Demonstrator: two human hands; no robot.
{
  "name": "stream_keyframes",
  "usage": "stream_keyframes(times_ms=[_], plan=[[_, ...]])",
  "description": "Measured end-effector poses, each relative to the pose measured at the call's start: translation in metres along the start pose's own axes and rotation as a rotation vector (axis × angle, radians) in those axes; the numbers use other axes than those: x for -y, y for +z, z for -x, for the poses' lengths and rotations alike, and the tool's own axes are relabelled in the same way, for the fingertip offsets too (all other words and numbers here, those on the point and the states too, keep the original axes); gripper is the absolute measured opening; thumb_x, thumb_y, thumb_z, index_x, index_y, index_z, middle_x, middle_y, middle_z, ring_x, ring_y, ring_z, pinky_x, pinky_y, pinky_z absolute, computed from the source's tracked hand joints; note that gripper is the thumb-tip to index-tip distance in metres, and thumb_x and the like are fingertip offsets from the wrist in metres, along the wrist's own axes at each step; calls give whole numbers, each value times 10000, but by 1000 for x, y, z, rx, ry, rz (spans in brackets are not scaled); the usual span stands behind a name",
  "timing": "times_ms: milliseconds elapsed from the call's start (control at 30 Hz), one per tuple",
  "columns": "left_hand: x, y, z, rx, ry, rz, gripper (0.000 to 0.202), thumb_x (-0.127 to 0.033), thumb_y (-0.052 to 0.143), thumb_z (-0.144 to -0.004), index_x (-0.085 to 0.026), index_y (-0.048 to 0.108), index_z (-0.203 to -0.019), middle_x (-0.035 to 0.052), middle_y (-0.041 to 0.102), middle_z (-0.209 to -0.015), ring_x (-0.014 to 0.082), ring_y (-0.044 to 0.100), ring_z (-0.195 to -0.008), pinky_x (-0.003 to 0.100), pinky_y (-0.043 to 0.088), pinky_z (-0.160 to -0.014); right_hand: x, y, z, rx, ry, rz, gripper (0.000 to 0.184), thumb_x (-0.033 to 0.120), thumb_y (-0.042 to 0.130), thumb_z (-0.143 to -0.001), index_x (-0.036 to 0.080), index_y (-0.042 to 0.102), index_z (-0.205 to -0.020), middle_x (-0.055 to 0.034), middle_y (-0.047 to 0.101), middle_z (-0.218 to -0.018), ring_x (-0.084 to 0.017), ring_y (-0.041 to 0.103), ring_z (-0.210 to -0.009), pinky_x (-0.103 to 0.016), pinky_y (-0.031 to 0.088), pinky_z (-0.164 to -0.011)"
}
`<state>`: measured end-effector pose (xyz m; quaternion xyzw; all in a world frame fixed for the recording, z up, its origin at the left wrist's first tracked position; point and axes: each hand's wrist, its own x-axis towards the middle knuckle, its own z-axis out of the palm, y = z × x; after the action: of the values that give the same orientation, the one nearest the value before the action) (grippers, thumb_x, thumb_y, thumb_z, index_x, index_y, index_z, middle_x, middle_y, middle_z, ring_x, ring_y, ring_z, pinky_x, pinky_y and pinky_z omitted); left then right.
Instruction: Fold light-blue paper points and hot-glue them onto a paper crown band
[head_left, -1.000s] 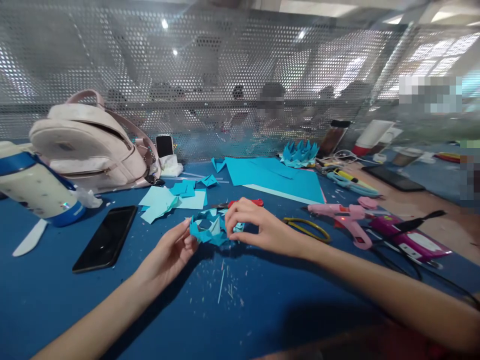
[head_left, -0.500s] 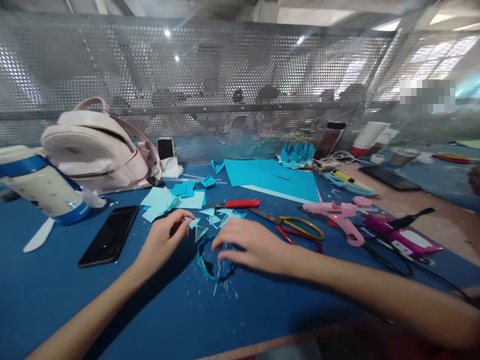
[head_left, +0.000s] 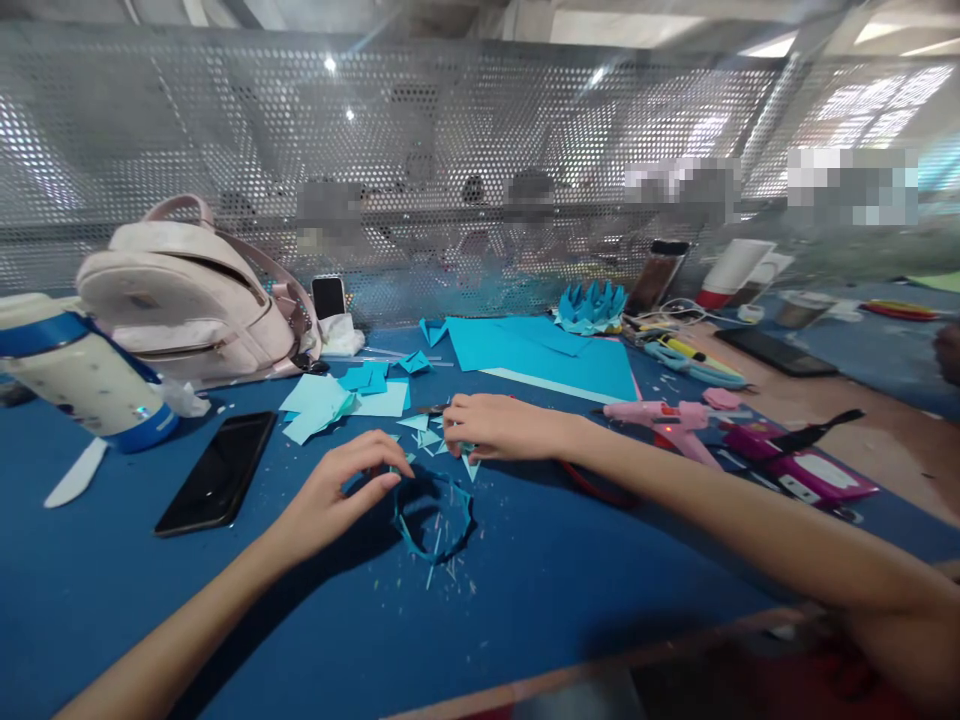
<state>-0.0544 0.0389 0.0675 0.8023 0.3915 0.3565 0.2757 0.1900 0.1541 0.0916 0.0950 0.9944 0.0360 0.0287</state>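
Worktop (head_left: 337,640): blue
Backpack (head_left: 172,300): pink, far left, patch unreadable
Right forearm (head_left: 675,495): partly hides a red loop (head_left: 592,486)
Bottle (head_left: 90,385): before the backpack
Purple block (head_left: 817,472): white label unreadable
Right hand (head_left: 502,428): curled over scraps (head_left: 426,438); cannot tell if pinching
Left hand (head_left: 349,485): thumb and fingertips close together at ring; cannot tell if touching
Ring (head_left: 469,517): blue, on worktop, nearer than scraps

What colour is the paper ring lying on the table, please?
The paper ring is teal-blue, shown best in the head view.

Blue tbl (head_left: 300,625) — paper ring (head_left: 467,520), lt-blue scraps (head_left: 427,438), blk phone (head_left: 217,472), pink glue gun (head_left: 679,420), bkpk (head_left: 180,300) on it.
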Motion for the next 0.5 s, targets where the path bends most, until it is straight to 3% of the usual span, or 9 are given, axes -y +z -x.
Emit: stream_keyframes(times_ms=[267,500], plan=[[-1,1,2,39,27,57,212,-253,479,-964,-194,682,-943,63,655,-955,205,588,-931,332,435,-858,-5,-9,-11,145,-43,-44,153,175,729,-802,200,644,-927,-37,671,-947,-200,544,-934,-284,384,-702],[3,-2,1,-24,-31,94,304,-291,417,-992,-174,684,-905,88,660,-934,224,589,-930,347,440,-857,-15,-20,-13,212,-27,-51,226,135,747,-774,232,696,-972,-26,671,-954,-183,560,-910,-256,354,-654]])
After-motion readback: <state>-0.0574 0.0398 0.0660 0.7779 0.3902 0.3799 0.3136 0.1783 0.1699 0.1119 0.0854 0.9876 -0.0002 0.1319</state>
